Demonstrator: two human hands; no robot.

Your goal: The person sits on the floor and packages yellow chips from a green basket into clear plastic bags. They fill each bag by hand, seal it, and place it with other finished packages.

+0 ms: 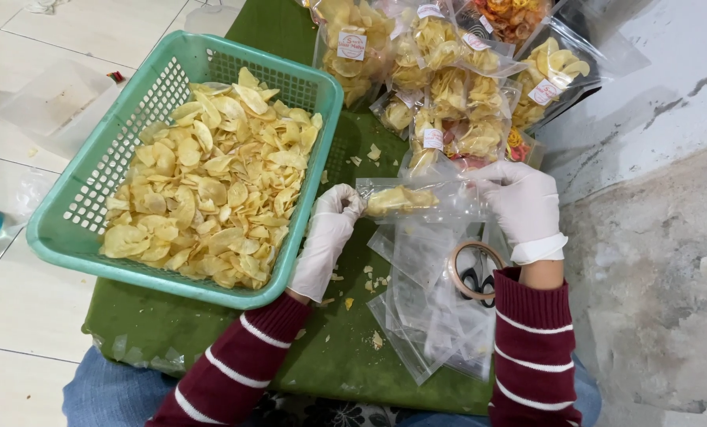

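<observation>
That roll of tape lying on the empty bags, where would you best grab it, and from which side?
By its rim, from above. The roll of tape lies flat on the empty bags, its open centre facing up over the scissors, so a finger can hook inside and a thumb pinch outside. The right hand is nearest.

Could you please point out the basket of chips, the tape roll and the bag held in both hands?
Basket [69, 245], head view, on its left rim.
Tape roll [454, 269], head view, on the left of the ring.
Bag [405, 199], head view, on its chip-filled middle.
</observation>
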